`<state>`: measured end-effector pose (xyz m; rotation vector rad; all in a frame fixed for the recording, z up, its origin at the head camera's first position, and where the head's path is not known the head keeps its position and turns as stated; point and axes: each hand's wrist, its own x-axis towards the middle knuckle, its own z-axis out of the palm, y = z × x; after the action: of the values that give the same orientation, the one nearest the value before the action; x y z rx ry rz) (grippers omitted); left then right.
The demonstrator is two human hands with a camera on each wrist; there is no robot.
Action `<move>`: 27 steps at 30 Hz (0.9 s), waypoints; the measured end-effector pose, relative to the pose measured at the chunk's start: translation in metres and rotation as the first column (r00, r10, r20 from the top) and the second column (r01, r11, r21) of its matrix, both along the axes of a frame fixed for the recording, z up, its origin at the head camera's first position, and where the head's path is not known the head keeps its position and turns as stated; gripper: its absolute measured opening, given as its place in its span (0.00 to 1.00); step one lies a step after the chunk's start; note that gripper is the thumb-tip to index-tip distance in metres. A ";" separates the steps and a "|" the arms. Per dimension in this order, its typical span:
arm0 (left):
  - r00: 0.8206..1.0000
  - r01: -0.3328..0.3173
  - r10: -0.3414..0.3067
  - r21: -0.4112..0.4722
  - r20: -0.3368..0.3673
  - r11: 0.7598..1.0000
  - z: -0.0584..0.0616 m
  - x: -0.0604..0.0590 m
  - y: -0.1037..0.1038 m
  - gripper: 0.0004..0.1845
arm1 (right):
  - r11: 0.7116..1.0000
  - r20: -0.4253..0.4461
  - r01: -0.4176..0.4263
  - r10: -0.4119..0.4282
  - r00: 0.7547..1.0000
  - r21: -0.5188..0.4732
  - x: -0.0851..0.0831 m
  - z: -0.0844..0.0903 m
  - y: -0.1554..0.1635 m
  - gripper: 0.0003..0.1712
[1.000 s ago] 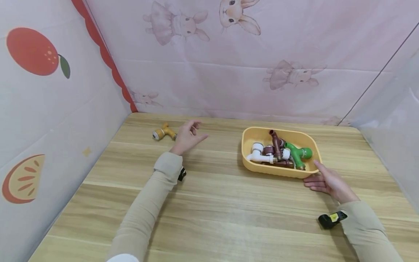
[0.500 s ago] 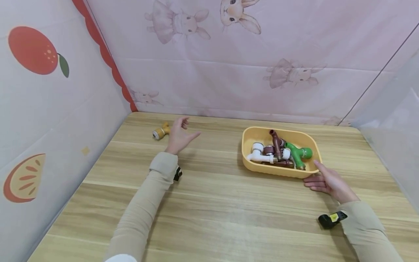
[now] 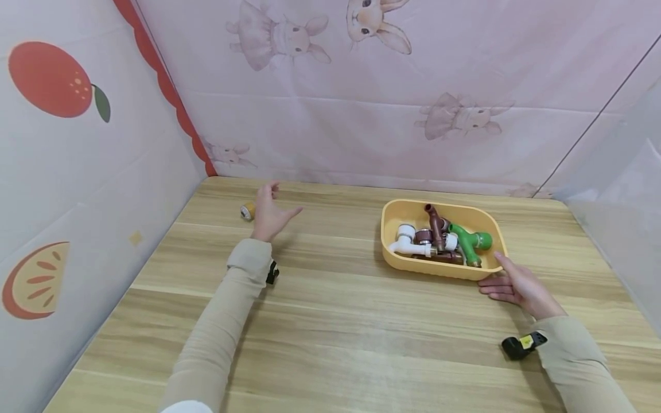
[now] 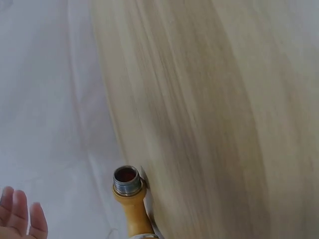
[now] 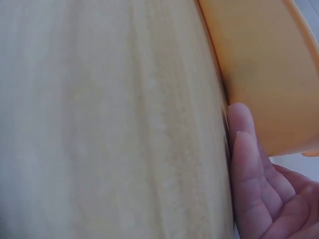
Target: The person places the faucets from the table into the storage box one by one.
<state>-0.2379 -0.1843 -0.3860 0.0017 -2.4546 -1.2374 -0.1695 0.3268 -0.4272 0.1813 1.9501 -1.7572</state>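
My left hand (image 3: 269,215) is over the back left of the table, thumb spread away from the fingers, holding nothing. Beside it lies a yellow plastic tap (image 3: 248,211); the hand hides most of it in the head view. In the left wrist view the threaded metal end of this tap (image 4: 133,211) shows, apart from the fingertips (image 4: 20,211). With my right hand (image 3: 524,287) I hold the near right corner of a yellow plastic bin (image 3: 439,272), thumb at its rim, fingers low against its outer wall. The right wrist view shows those fingers (image 5: 246,159) by the bin's wall (image 5: 269,74).
Inside the bin lie several taps: a white one (image 3: 410,248), a green one (image 3: 470,244) and brown ones (image 3: 436,229). The wooden table (image 3: 351,332) meets a pink rabbit-print wall (image 3: 330,137) behind and a fruit-print wall (image 3: 119,189) on the left.
My left hand has moved left across the yellow tap, which is now mostly covered from the head view. The right hand and the bin have stayed in place.
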 end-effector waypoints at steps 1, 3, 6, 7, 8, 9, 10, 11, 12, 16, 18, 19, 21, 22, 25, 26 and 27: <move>1.000 -0.006 0.006 -0.004 0.004 1.000 0.000 0.000 -0.001 0.42 | 1.000 0.001 0.001 -0.001 1.000 0.002 0.000 0.000 0.000 0.51; 1.000 -0.015 0.015 -0.005 0.012 1.000 0.000 0.000 -0.003 0.43 | 1.000 0.002 0.002 -0.002 1.000 0.003 0.000 0.001 0.000 0.51; 1.000 -0.027 0.027 -0.006 0.011 1.000 0.001 0.001 -0.007 0.44 | 1.000 0.004 0.004 -0.004 1.000 0.000 0.000 0.002 -0.001 0.50; 0.999 -0.031 0.031 -0.011 0.013 0.999 0.000 0.001 -0.009 0.44 | 1.000 0.005 0.005 -0.005 1.000 -0.002 0.000 0.002 -0.001 0.49; 0.999 -0.033 0.033 -0.015 0.020 0.999 0.000 0.001 -0.010 0.45 | 1.000 0.006 0.006 -0.006 1.000 -0.005 0.000 0.002 -0.001 0.49; 0.999 -0.039 0.040 -0.030 0.026 0.999 0.000 0.000 -0.012 0.46 | 1.000 0.007 0.006 -0.006 1.000 -0.006 0.000 0.002 -0.001 0.49; 0.999 -0.044 0.046 -0.042 0.029 0.998 0.000 0.000 -0.014 0.48 | 1.000 0.007 0.006 -0.006 1.000 -0.004 0.000 0.002 -0.001 0.49; 0.998 -0.048 0.050 -0.054 0.036 0.997 -0.001 0.000 -0.016 0.49 | 1.000 0.007 0.002 -0.002 1.000 -0.001 0.000 0.002 -0.001 0.49; 0.997 -0.053 0.057 -0.070 0.044 0.996 -0.001 0.000 -0.018 0.50 | 1.000 0.007 0.001 -0.001 1.000 0.001 0.000 0.002 0.000 0.49; 0.995 -0.076 0.082 -0.104 0.061 0.992 -0.004 -0.001 -0.025 0.53 | 1.000 0.004 -0.007 0.007 1.000 -0.001 -0.001 0.001 0.000 0.47; 0.994 -0.087 0.094 -0.105 0.065 0.991 -0.005 -0.001 -0.027 0.53 | 1.000 0.005 -0.006 0.006 1.000 -0.001 -0.001 0.001 0.000 0.47; 0.993 -0.094 0.101 -0.107 0.067 0.990 -0.006 -0.001 -0.029 0.53 | 1.000 0.004 -0.007 0.007 1.000 -0.001 -0.001 0.001 0.000 0.47; 0.990 -0.111 0.121 -0.122 0.074 0.986 -0.008 -0.002 -0.032 0.53 | 1.000 0.004 -0.004 0.004 1.000 0.012 -0.001 0.001 0.000 0.48; 0.988 -0.119 0.130 -0.131 0.079 0.984 -0.008 -0.003 -0.034 0.53 | 1.000 0.005 -0.002 0.002 1.000 0.011 -0.001 0.001 0.000 0.49; 0.980 -0.149 0.169 -0.181 0.101 0.972 -0.010 -0.005 -0.040 0.55 | 1.000 0.006 0.002 -0.003 1.000 0.012 -0.001 0.002 -0.001 0.50; 0.978 -0.156 0.180 -0.199 0.110 0.968 -0.011 -0.005 -0.043 0.56 | 1.000 0.008 0.005 -0.005 1.000 0.013 -0.001 0.002 -0.001 0.50; 0.974 -0.162 0.190 -0.216 0.119 0.963 -0.011 -0.006 -0.045 0.57 | 1.000 0.008 0.005 -0.005 1.000 0.013 -0.001 0.002 -0.001 0.50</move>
<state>-0.2439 -0.2289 -0.3967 0.2534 -2.6247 -0.9334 -0.1702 0.3255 -0.4256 0.1978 1.9577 -1.7442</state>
